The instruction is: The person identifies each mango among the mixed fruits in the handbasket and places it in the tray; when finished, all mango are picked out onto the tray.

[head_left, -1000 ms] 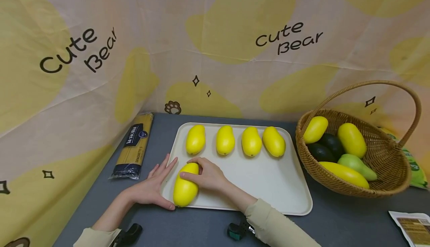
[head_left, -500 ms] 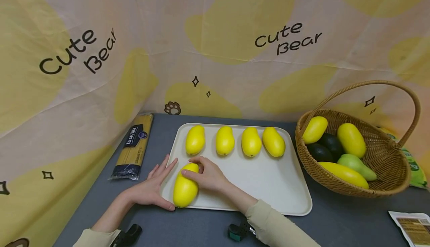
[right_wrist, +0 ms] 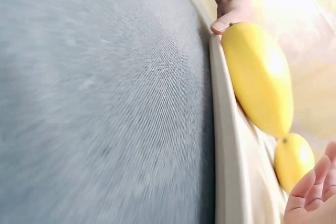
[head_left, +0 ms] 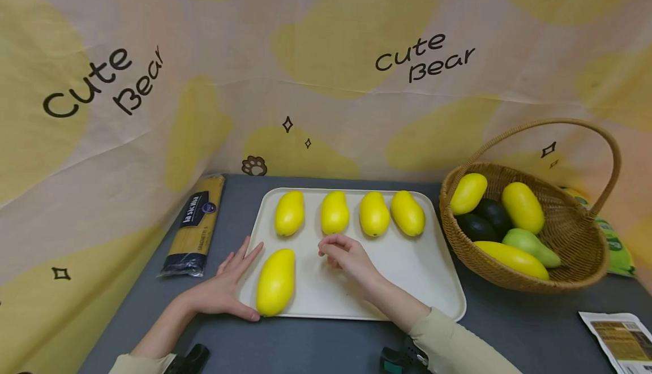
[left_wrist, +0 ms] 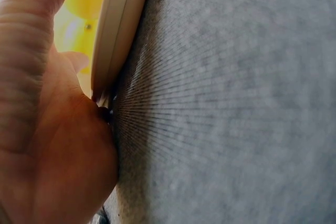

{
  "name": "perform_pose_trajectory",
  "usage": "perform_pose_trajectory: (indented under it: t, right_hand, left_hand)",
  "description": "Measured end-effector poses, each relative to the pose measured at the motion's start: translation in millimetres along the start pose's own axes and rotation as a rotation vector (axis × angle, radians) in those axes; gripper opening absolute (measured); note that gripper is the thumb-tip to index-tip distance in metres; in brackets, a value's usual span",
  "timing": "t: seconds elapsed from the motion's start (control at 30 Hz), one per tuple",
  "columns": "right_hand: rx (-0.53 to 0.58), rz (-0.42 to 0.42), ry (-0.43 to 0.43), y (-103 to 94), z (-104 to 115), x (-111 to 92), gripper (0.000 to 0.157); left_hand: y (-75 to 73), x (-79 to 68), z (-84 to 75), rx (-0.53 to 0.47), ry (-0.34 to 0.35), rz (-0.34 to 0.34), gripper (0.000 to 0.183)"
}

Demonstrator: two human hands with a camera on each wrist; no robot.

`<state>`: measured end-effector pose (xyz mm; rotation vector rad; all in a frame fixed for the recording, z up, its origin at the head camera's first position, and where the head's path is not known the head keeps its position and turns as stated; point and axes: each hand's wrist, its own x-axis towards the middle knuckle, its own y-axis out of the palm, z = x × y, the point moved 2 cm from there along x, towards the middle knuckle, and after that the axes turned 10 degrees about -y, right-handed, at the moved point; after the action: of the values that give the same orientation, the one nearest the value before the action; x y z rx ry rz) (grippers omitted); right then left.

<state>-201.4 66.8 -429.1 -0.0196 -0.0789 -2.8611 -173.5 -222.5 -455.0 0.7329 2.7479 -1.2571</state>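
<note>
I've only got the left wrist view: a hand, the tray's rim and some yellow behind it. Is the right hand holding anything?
Observer: No; the head view shows the right hand over the tray, fingers loosely curled and holding nothing.

Operator: How many yellow fruits are on that tray?

Observer: Five: four yellow fruits in a row along the far side, plus a single yellow fruit near the left near corner.

Operator: And beyond the tray's right edge?

Observer: A wicker basket, with a green fruit, two dark fruits and three yellow ones visible inside.
</note>
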Motion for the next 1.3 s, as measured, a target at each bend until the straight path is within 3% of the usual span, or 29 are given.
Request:
perform_pose_trajectory:
  t: [0.3,0.43,0.53,0.63,0.73,0.8,0.87,0.93,1.1,1.17,1.3]
  right_hand:
    - [0.029,0.010,0.113,-38.5,18.7,-30.8,0.027]
    - [-0.067,0.112,0.093,-65.2,35.1,-45.1,0.027]
    - [-0.212,0.257,-0.007,-91.8,56.9,-57.5,0.024]
    - [-0.437,0.359,-0.211,-123.9,87.5,-70.8,0.014]
    - [-0.721,0.347,-0.416,-159.1,119.3,-80.8,0.010]
    - [-0.902,0.324,-0.468,-183.9,136.1,-84.3,0.013]
    - [-1.057,0.350,-0.429,-208.9,147.4,-85.0,0.016]
    - [-1.167,0.415,-0.309,-232.7,151.7,-84.3,0.024]
    - [-1.255,0.570,0.002,-273.1,140.7,-83.1,0.047]
    - [-1.245,0.593,0.057,-279.6,134.0,-83.4,0.051]
    - [-1.238,0.585,0.061,-283.4,123.9,-84.0,0.053]
  left_hand:
    - [0.5,-0.6,-0.9,0.005,0.002,-0.003,0.126]
    - [0.7,-1.5,-0.4,-0.001,-0.006,-0.008,0.125]
    - [1.2,-1.6,-0.1,-0.010,-0.009,-0.006,0.125]
    - [1.9,-0.6,-0.1,-0.016,-0.015,0.002,0.125]
    - [1.7,0.1,-0.1,-0.019,-0.029,0.011,0.125]
    - [1.3,0.1,-0.5,-0.021,-0.030,0.015,0.125]
    - [0.4,-1.1,-0.7,-0.022,-0.030,0.012,0.124]
    - [0.0,-2.1,-1.4,-0.025,-0.026,0.007,0.124]
    - [0.7,-4.3,-2.5,-0.031,-0.018,0.007,0.123]
    - [1.1,-4.3,-2.5,-0.030,-0.013,0.010,0.123]
    - [1.5,-2.8,-2.8,-0.024,0.000,0.007,0.123]
